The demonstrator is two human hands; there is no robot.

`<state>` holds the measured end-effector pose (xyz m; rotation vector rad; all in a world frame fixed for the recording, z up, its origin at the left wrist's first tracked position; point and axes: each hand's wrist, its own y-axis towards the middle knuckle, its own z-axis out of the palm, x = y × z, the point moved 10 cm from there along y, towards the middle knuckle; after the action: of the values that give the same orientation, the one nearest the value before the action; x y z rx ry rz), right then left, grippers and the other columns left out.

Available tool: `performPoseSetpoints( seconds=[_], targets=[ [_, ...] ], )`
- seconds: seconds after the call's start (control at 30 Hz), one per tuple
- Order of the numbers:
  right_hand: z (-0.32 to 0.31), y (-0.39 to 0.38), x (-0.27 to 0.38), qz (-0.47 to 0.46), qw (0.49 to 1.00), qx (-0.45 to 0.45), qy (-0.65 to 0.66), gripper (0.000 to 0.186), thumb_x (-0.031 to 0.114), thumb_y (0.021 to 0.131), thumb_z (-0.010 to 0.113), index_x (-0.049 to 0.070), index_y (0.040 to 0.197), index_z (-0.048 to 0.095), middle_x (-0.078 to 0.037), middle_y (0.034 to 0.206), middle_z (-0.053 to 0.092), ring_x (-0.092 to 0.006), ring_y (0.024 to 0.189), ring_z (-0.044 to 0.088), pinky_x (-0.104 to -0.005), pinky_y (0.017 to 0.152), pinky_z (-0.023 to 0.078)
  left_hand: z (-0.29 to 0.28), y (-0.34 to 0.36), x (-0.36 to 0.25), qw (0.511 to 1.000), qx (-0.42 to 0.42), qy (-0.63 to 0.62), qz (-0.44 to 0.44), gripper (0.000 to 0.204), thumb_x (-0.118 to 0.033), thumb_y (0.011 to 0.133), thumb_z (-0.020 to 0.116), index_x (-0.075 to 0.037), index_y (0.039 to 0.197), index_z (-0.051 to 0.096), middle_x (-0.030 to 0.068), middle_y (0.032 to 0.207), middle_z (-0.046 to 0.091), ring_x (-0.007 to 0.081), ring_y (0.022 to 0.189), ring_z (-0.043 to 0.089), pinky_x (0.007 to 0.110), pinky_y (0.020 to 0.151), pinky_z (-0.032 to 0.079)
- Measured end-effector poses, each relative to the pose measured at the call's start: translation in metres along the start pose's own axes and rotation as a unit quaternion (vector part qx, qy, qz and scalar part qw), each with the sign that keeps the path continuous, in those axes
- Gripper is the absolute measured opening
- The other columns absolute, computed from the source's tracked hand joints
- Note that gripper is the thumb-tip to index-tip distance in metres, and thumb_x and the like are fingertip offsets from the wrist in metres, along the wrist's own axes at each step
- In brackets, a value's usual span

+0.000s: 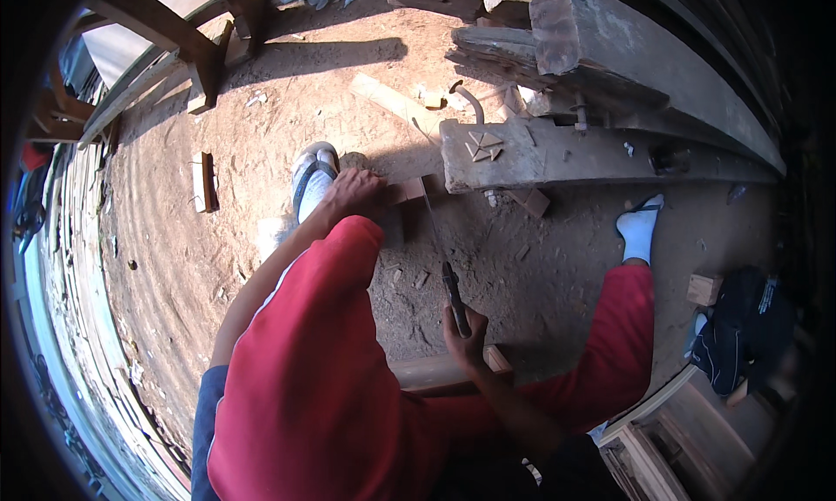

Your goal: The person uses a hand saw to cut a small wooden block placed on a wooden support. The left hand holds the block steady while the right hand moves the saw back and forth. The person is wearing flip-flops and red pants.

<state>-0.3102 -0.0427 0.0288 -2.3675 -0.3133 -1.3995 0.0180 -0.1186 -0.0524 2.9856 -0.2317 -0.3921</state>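
One wooden piece [404, 192], left hand [355, 190] gripping it, lies beyond the right hand [469, 334], which grips a saw [449, 279].

Sunlight floods the sandy brown dirt floor [252, 152] at left; a long dark shadow [340, 61] streaks across; right side's dim, edges bowing into black.

- The head camera is looking steeply down from head height, facing forward.
- Red trousers [305, 370] are filling its near foreground.
- The left hand [355, 190] and right hand [467, 331] are showing at middle range, the ground [174, 266] stretching beyond.
- Its fisheye lens is bending straight lines near the edge.
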Motion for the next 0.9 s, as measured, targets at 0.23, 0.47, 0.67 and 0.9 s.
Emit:
performPoseSetpoints(
  seconds=[0.23,0.47,0.67,0.9],
  targets=[
    [0.036,0.076,0.035,-0.006,0.993,0.021,0.120,0.040,0.020,0.104,0.066,0.006,0.070,0.051,0.006,0.059,0.040,-0.0045,0.057,0.039,-0.0326,0.051,0.028,0.011,-0.010,0.022,0.999,-0.006,0.043,-0.022,0.016,-0.029,0.094,0.063,-0.019,0.090,0.074,0.0070,0.086,0.074,0.0279,0.086,0.075,0.044,0.072,0.056],
    [-0.012,0.011,0.001,0.010,1.000,0.023,0.019,0.035,0.019,0.102,0.066,0.003,0.073,0.054,0.000,0.057,0.043,-0.0060,0.056,0.042,-0.0344,0.050,0.032,0.009,0.008,0.002,0.984,0.165,-0.031,-0.061,0.039,-0.043,0.092,0.067,-0.015,0.117,0.070,0.0118,0.117,0.071,0.0330,0.112,0.068,0.046,0.098,0.051],
    [-0.003,0.026,0.017,0.022,1.000,-0.009,0.020,0.030,0.015,0.098,0.067,0.001,0.074,0.056,-0.009,0.056,0.045,-0.0080,0.055,0.046,-0.0374,0.051,0.036,-0.031,0.029,-0.028,0.971,0.213,-0.066,-0.090,0.036,-0.046,0.097,0.062,-0.013,0.100,0.074,0.0137,0.098,0.076,0.0381,0.093,0.074,0.051,0.081,0.058],
    [-0.006,0.014,0.010,0.046,0.998,0.001,0.032,0.027,0.015,0.096,0.069,0.001,0.075,0.058,-0.012,0.056,0.050,-0.0125,0.052,0.054,-0.0400,0.051,0.039,-0.038,0.028,-0.029,0.980,0.176,-0.041,-0.089,0.036,-0.048,0.098,0.061,-0.014,0.097,0.075,0.0131,0.096,0.076,0.0380,0.090,0.075,0.053,0.078,0.058]
  ],
)
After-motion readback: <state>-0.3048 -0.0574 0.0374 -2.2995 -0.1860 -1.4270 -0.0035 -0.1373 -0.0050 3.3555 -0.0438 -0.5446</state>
